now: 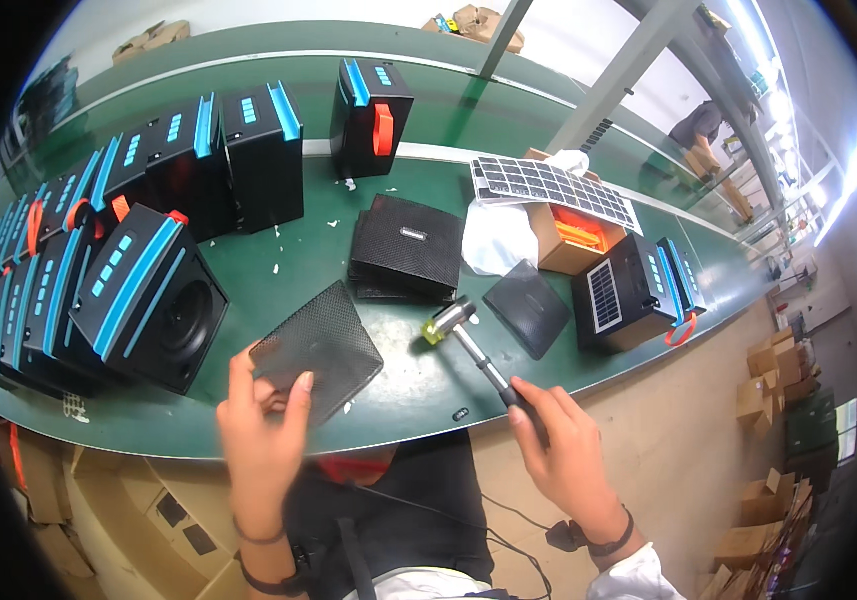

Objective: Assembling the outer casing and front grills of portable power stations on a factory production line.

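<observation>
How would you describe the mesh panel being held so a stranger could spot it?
On the green workbench, look at the near edge by the left hand. The black mesh grille lies pinched there, tilted like a diamond. Unlike the stacked grilles behind, it lies alone.

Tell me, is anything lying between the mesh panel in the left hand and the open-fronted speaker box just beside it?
Nothing visible does. The left hand holds the black mesh panel at the table's near edge, and only bare green table shows between it and the open-fronted speaker box. The right hand grips the hammer, off to the other side.
</observation>
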The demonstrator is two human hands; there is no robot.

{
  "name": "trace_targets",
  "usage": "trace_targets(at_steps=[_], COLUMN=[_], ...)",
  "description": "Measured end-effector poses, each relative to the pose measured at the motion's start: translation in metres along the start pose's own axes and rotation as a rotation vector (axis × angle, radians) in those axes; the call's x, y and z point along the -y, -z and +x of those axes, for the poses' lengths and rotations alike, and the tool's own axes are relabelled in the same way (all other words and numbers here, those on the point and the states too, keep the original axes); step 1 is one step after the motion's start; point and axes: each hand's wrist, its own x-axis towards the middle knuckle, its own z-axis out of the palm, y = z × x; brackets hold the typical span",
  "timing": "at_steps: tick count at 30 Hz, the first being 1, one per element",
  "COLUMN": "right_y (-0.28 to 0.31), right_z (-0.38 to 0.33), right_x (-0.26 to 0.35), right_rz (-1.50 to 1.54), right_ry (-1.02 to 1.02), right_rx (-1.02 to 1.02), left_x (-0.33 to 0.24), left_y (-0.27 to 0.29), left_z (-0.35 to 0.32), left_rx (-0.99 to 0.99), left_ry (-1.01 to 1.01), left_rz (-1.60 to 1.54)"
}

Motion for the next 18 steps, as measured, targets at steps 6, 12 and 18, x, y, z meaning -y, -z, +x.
trace_targets(at_steps=[6, 12, 18], right_y=[-0.019, -0.026, -0.012], right_z=[-0.005, -0.011, -0.022], right_x=[-0.022, -0.024, -0.006], right_rz=[-0.062, -0.005, 0.138], right_ry=[0.028, -0.035, 0.112], right_rx=[-0.051, -0.057, -0.264], left_x=[-0.005, -0.009, -0.024], left_y=[0.004, 0.006, 0.016], left_z=[0.006, 0.005, 0.002], left_rx=[0.068, 0.052, 0.128], left_ry=[0.083, 0.15, 0.251], left_rz=[0.001, -0.068, -0.364])
